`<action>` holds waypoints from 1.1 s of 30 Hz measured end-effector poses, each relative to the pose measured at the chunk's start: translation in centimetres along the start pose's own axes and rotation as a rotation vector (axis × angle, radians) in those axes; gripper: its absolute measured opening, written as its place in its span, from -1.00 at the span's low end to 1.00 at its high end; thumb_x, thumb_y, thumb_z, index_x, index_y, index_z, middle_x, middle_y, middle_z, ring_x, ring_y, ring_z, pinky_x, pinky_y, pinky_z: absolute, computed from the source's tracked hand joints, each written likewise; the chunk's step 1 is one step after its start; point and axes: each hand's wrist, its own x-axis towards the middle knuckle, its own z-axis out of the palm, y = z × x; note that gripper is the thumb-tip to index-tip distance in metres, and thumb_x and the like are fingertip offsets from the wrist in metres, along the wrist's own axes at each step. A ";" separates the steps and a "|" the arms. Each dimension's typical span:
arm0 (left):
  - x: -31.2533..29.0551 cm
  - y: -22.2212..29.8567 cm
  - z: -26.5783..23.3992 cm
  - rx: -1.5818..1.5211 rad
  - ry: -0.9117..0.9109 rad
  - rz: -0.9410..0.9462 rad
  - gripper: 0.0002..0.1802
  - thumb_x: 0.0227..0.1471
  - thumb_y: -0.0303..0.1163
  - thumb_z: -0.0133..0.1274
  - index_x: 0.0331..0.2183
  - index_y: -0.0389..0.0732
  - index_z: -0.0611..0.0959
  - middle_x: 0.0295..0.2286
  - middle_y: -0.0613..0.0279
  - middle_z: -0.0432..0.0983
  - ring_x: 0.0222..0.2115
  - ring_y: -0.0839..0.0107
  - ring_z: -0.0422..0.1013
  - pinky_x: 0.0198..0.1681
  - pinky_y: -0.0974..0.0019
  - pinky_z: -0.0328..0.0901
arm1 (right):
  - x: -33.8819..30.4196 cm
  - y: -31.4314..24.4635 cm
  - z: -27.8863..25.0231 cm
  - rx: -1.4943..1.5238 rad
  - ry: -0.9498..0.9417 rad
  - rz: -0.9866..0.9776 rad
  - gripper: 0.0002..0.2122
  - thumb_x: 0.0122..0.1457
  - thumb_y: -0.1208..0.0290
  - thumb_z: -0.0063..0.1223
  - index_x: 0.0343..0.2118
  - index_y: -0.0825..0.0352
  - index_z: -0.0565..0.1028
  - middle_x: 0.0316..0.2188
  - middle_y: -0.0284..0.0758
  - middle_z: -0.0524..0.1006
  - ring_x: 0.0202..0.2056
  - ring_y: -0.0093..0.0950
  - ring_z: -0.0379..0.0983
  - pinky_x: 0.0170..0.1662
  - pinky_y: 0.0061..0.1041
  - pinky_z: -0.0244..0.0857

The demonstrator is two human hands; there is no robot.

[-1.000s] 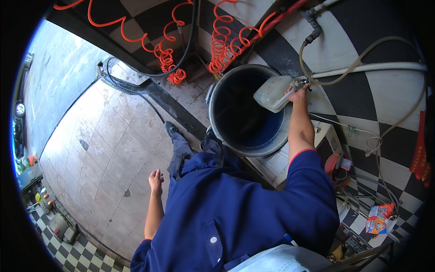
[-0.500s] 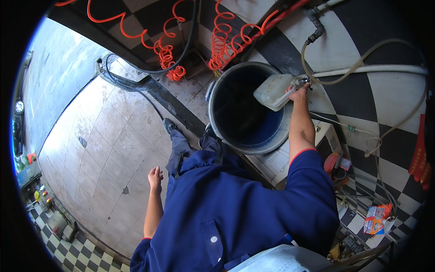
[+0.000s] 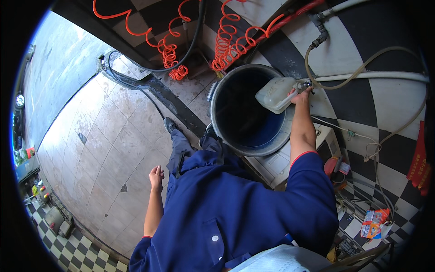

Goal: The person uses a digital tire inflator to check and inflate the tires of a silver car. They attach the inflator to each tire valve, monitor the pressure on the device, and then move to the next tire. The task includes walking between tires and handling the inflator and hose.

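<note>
Gripping spray gun (image 3: 302, 86) with right hand (image 3: 302, 95) fingers closed; left hand (image 3: 157, 174) loosely open, empty.

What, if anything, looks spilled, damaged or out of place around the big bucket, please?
Nothing stands out. The right hand holds a pale plastic jug tilted over the dark bucket, the left hand hangs free, and the tiled floor is stained but shows no fresh spill.

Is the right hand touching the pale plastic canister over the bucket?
Touching: the head view shows the right hand gripping the canister at its neck above the bucket.
</note>
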 end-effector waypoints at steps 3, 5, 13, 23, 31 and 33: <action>0.1 0.0 0.0 -0.004 -0.002 -0.004 -0.66 0.17 -0.26 0.08 -0.15 -0.34 0.56 -0.53 0.30 0.45 -0.63 0.64 0.28 -0.60 0.53 0.21 | 0.0 0.0 0.0 -0.003 -0.002 0.007 -0.05 -0.17 -0.69 -0.44 -0.38 0.39 0.35 -0.55 -0.33 0.37 -0.48 -0.40 0.24 -0.07 -0.26 0.14; 0.2 0.0 0.1 0.002 -0.009 0.003 -0.65 0.17 -0.25 0.08 -0.14 -0.34 0.56 -0.53 0.30 0.45 -0.63 0.64 0.28 -0.60 0.53 0.21 | 0.1 0.0 -0.1 -0.001 0.002 0.003 -0.05 -0.18 -0.69 -0.45 -0.39 0.38 0.35 -0.56 -0.33 0.36 -0.49 -0.40 0.23 -0.07 -0.26 0.14; 0.3 0.2 0.5 0.003 -0.011 0.003 -0.62 0.17 -0.24 0.09 -0.12 -0.35 0.55 -0.53 0.30 0.45 -0.64 0.64 0.28 -0.59 0.53 0.22 | -0.1 0.1 0.0 -0.006 -0.015 0.015 -0.02 -0.20 -0.70 -0.45 -0.38 0.41 0.35 -0.57 -0.33 0.34 -0.50 -0.40 0.21 -0.13 -0.31 0.15; 0.3 0.1 0.5 0.015 -0.002 -0.007 -0.63 0.17 -0.26 0.08 -0.12 -0.36 0.55 -0.53 0.28 0.45 -0.64 0.63 0.28 -0.60 0.52 0.21 | -0.4 0.0 0.0 -0.005 -0.016 0.019 -0.01 -0.18 -0.69 -0.43 -0.29 0.42 0.35 -0.55 -0.32 0.36 -0.49 -0.40 0.23 -0.14 -0.30 0.15; 0.7 0.4 0.4 0.055 -0.008 0.023 -0.65 0.17 -0.25 0.07 -0.17 -0.37 0.57 -0.53 0.25 0.47 -0.64 0.62 0.29 -0.60 0.51 0.23 | -0.2 0.1 0.0 0.006 -0.012 0.013 -0.05 -0.18 -0.69 -0.43 -0.33 0.36 0.32 -0.58 -0.33 0.34 -0.51 -0.40 0.21 -0.15 -0.28 0.14; 0.8 0.4 0.2 0.067 -0.005 0.026 -0.65 0.17 -0.25 0.07 -0.17 -0.37 0.57 -0.52 0.24 0.47 -0.64 0.61 0.29 -0.59 0.51 0.23 | 0.1 0.0 0.0 0.015 -0.003 0.014 -0.05 -0.18 -0.69 -0.43 -0.30 0.35 0.33 -0.56 -0.33 0.34 -0.51 -0.40 0.22 -0.14 -0.27 0.14</action>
